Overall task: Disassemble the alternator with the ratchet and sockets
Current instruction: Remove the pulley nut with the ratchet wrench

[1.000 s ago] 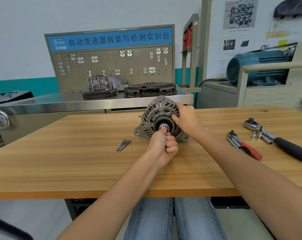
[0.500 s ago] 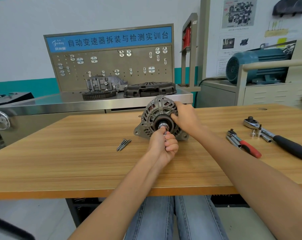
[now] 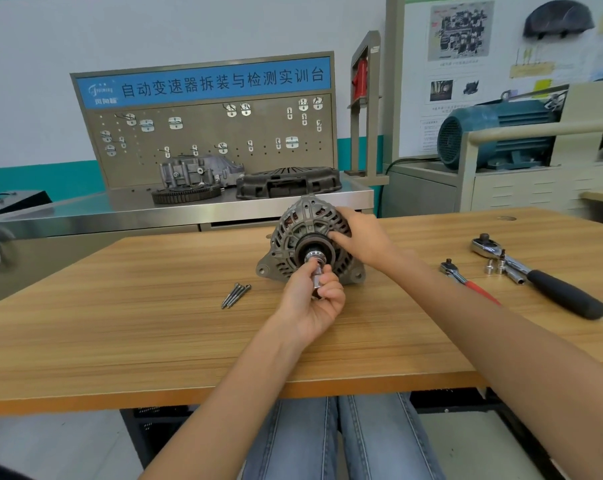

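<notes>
Now we steady the alternator [image 3: 295, 233] at the wooden table's [image 3: 120, 306] far middle, our right hand [image 3: 364, 237] curled around its housing while our left hand [image 3: 314, 299] grips a socket [image 3: 316, 277] on the shaft.

One head-worn wide-angle camera looks forward and down across the desk [image 3: 154, 341] from its near edge, close above the forearms, facing the pegboard [image 3: 206, 133] behind the desk.
</notes>
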Motion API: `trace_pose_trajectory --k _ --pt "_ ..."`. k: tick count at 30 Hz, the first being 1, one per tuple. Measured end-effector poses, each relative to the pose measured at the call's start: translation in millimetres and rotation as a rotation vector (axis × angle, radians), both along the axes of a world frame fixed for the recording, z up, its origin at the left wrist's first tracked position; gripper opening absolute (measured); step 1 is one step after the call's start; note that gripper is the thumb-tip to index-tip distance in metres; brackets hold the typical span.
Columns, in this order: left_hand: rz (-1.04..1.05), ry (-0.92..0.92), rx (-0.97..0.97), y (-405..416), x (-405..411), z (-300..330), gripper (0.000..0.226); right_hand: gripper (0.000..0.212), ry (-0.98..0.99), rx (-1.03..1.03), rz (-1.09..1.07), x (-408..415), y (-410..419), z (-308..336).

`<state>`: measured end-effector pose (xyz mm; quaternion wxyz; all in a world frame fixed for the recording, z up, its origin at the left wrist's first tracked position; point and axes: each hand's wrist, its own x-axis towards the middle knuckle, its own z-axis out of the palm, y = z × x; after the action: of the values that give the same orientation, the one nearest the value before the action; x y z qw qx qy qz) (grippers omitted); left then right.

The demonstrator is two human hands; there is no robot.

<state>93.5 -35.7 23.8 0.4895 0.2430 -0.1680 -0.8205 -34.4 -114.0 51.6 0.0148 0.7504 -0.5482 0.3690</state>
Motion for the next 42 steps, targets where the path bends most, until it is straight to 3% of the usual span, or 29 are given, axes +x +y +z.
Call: trace_pose_trajectory --k 3,5,8,12,26,34,42 --pt "-0.019 0.012 0.003 -0.8 4.0 0.1 0.030 0.053 0.024 0.052 -0.003 -30.1 12.5 3.2" --pt "-0.035 0.040 0.003 -0.8 5.3 1.3 0.030 0.046 -0.016 0.060 -0.223 -69.0 15.8 6.0" --pt "-0.040 0.078 0.008 -0.5 6.5 3.2 0.031 0.034 -0.072 0.239 -0.609 -138.7 20.1 5.0" --pt "-0.054 0.083 0.014 0.7 7.4 4.6 0.031 0.030 -0.035 0.379 -0.783 -198.8 22.9 -3.3" --pt "-0.036 0.117 0.001 -2.2 5.5 -0.3 0.029 0.030 -0.062 0.578 -0.794 -224.9 39.1 -26.2" --pt "-0.047 0.042 -0.050 -1.1 10.2 0.7 0.039 0.011 -0.044 0.524 -0.791 -224.5 34.1 -34.5" --pt "-0.086 -0.007 -0.060 -5.4 16.2 -2.3 0.041 0.025 -0.215 0.409 -0.752 -236.5 33.3 -40.8"
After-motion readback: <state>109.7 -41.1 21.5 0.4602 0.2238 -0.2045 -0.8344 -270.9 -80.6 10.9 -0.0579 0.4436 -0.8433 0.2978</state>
